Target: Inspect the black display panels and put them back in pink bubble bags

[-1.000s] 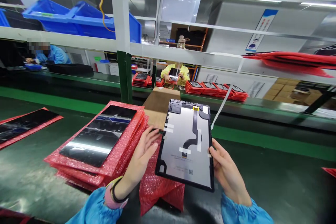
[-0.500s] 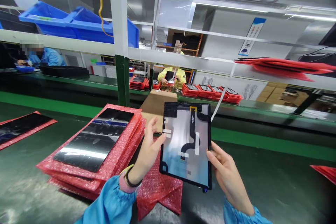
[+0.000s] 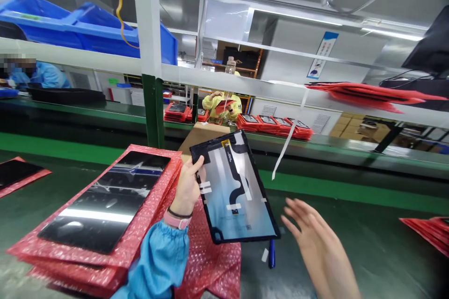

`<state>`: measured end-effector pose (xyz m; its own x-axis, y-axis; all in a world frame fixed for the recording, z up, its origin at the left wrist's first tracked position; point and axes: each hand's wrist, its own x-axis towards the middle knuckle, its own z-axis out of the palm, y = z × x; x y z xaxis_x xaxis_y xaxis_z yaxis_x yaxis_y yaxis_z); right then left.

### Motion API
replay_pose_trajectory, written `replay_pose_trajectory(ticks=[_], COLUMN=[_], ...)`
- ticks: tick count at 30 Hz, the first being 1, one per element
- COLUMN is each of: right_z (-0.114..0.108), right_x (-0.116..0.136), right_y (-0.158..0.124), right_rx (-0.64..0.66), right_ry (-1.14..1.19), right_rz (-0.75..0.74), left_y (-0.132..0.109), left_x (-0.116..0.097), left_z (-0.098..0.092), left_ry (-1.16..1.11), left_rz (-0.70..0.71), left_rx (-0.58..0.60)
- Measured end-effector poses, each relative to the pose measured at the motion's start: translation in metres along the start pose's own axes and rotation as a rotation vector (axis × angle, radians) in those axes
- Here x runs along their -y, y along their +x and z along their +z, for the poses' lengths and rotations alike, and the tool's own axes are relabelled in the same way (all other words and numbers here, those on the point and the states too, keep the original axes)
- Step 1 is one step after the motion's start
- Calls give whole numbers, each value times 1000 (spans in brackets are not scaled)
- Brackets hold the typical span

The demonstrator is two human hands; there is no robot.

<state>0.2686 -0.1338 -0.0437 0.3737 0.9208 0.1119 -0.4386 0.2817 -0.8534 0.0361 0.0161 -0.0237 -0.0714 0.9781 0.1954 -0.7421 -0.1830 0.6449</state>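
Observation:
My left hand [image 3: 187,187] grips the left edge of a tablet screen panel [image 3: 224,210], thumb across its front. The panel is held up and tilted, its silvery back with a dark flex cable and white tape strips facing me. My right hand [image 3: 315,231] is off to the right, fingers apart, holding nothing. Below the panel lie a blue pen [image 3: 271,254] and a small white strip [image 3: 265,255]. Red bubble wrap [image 3: 217,266] spreads under my left wrist. To the left, a black glossy screen [image 3: 112,201] rests on a stack of red bubble-wrap bags [image 3: 84,266].
Another screen on red wrap [image 3: 21,171] lies far left, and more red bags [image 3: 430,233] at the right edge. A cardboard piece [image 3: 189,140] stands behind the panel. A white strip [image 3: 289,138] hangs from the shelf rail. Across the line sits a person in yellow [image 3: 231,107].
My left hand has taken hold of the panel, and my right hand has let go and moved away right. The panel has tilted anticlockwise and shifted slightly left.

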Motion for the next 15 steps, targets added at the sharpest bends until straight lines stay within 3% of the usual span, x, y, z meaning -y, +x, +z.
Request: replay_pose_trajectory(ticks=[1, 2, 4, 6, 10, 15], right_z=[-6, -10, -9, 5, 33, 24], right_x=[-4, -10, -24, -39, -59, -81], right_y=[-4, -8, -14, -15, -7, 5], right_rx=[17, 121, 282, 292, 277, 402], right_ry=[81, 152, 253, 292, 137, -183], right_rz=[40, 157, 477, 626, 577, 447], left_y=[2, 4, 5, 5, 7, 11], left_x=[-1, -1, -2, -1, 6, 14], left_z=[-1, -2, -3, -3, -6, -11], left_ry=[-16, -28, -43, -46, -22, 6], left_rz=[23, 43, 79, 105, 132, 177], left_rx=[-6, -8, -8, -4, -2, -45])
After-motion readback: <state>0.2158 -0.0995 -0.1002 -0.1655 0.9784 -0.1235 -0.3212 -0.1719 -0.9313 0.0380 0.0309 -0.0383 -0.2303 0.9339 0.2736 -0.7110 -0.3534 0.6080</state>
